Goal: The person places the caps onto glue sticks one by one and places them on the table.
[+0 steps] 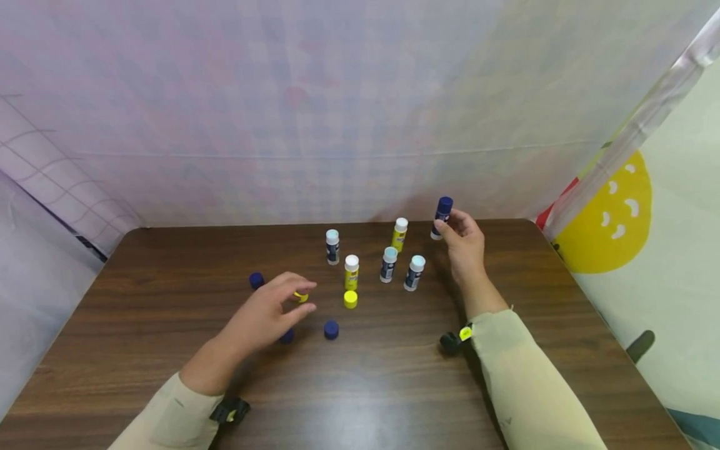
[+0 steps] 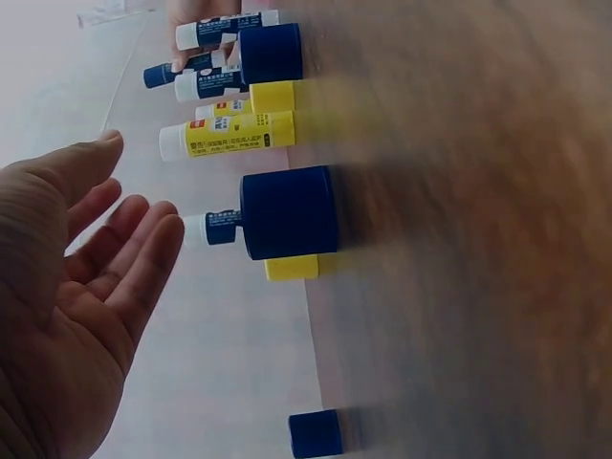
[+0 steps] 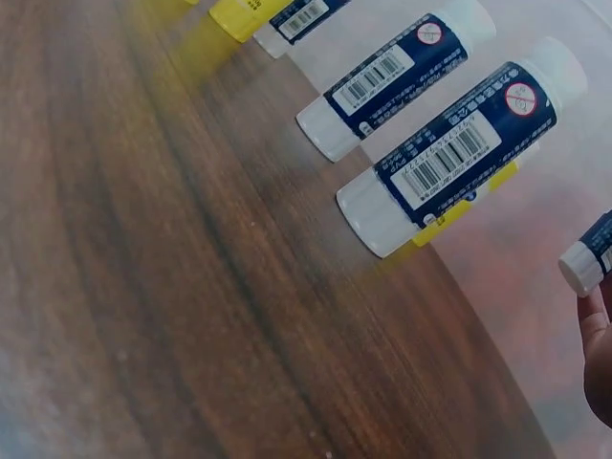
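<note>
In the head view my right hand (image 1: 467, 244) grips a blue glue stick (image 1: 441, 217) with its dark blue cap on, at the back right of the table. Only part of that hand (image 3: 598, 354) shows in the right wrist view. My left hand (image 1: 270, 309) hovers over the loose caps with thumb and fingers spread apart. Nothing lies between its fingers (image 2: 153, 229) in the left wrist view. Near it are a yellow cap (image 1: 302, 297), partly hidden, and blue caps (image 1: 256, 280). Another blue cap (image 1: 331, 330) and a yellow cap (image 1: 350, 299) lie to its right.
Uncapped blue glue sticks (image 1: 414, 273) and yellow glue sticks (image 1: 351, 275) stand upright mid-table, between the hands. The brown wooden table (image 1: 382, 387) meets a pale cloth curtain (image 1: 315, 125) at its back edge.
</note>
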`<act>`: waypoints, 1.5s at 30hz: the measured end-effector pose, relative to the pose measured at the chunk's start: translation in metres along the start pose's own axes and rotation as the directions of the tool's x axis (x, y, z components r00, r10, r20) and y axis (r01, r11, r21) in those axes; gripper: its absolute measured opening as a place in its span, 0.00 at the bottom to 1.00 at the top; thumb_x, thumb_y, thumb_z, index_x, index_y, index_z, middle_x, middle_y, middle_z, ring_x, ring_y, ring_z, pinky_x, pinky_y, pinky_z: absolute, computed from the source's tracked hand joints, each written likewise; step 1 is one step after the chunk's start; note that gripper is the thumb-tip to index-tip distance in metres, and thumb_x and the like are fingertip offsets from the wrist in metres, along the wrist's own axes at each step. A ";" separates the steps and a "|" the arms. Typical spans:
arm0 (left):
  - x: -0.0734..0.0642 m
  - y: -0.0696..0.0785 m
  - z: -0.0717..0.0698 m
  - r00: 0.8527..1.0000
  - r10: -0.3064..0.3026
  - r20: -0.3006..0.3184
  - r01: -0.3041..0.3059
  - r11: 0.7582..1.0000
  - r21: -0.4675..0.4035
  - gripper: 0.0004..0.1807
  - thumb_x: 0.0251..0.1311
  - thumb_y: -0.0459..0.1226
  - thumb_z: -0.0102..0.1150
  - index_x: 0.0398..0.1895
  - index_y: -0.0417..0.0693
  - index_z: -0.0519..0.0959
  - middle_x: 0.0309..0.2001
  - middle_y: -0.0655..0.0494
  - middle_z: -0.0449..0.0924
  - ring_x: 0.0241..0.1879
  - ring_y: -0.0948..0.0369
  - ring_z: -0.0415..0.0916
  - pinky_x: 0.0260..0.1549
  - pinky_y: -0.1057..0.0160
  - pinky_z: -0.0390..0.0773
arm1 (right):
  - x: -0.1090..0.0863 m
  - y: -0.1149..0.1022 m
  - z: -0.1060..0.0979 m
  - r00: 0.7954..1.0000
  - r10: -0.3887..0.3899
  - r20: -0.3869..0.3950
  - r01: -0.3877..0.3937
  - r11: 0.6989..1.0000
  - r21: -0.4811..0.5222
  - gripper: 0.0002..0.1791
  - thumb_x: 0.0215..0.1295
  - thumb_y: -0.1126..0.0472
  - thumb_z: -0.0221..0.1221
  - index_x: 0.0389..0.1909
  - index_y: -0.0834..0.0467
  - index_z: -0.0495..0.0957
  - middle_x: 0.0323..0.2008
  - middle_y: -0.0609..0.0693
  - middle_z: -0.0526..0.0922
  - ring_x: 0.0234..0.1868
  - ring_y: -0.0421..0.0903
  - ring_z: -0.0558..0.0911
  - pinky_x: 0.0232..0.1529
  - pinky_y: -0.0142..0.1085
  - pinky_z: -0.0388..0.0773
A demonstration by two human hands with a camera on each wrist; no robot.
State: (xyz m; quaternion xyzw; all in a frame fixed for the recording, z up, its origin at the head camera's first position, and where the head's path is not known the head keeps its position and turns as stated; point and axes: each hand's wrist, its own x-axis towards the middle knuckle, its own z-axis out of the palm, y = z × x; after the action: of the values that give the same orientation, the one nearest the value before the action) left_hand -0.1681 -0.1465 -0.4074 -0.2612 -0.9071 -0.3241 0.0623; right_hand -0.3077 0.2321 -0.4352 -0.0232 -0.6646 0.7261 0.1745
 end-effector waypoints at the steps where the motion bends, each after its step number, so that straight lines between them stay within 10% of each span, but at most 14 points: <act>1: 0.000 -0.001 0.000 1.000 0.003 0.002 -0.003 1.000 0.003 0.21 0.65 0.39 0.71 0.60 0.45 0.82 0.56 0.52 0.83 0.51 0.54 0.84 0.49 0.54 0.87 | 0.000 0.000 0.000 1.000 0.004 0.000 -0.004 1.000 -0.003 0.11 0.69 0.64 0.67 0.51 0.54 0.81 0.44 0.42 0.84 0.49 0.41 0.80 0.52 0.27 0.80; 11: 0.000 -0.005 -0.003 0.990 -0.074 0.124 0.076 0.997 -0.010 0.22 0.67 0.40 0.69 0.61 0.43 0.81 0.56 0.49 0.82 0.53 0.51 0.84 0.52 0.50 0.87 | 0.004 0.009 -0.003 1.000 -0.005 0.005 0.005 1.000 -0.002 0.10 0.69 0.65 0.68 0.49 0.54 0.82 0.43 0.42 0.84 0.48 0.41 0.81 0.50 0.27 0.80; 45: -0.001 -0.011 -0.006 0.886 -0.212 0.413 0.203 0.977 0.066 0.26 0.68 0.45 0.68 0.67 0.49 0.78 0.64 0.50 0.80 0.63 0.52 0.79 0.65 0.45 0.79 | 0.019 0.030 -0.010 0.999 0.053 -0.012 -0.053 0.997 -0.057 0.16 0.68 0.66 0.67 0.55 0.61 0.80 0.44 0.42 0.83 0.47 0.39 0.81 0.48 0.24 0.81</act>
State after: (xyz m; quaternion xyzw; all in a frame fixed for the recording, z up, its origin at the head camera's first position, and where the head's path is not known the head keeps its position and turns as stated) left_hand -0.1732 -0.1582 -0.4092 -0.2252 -0.9254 -0.2560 -0.1654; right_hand -0.3297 0.2457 -0.4615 -0.0495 -0.6834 0.7111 0.1579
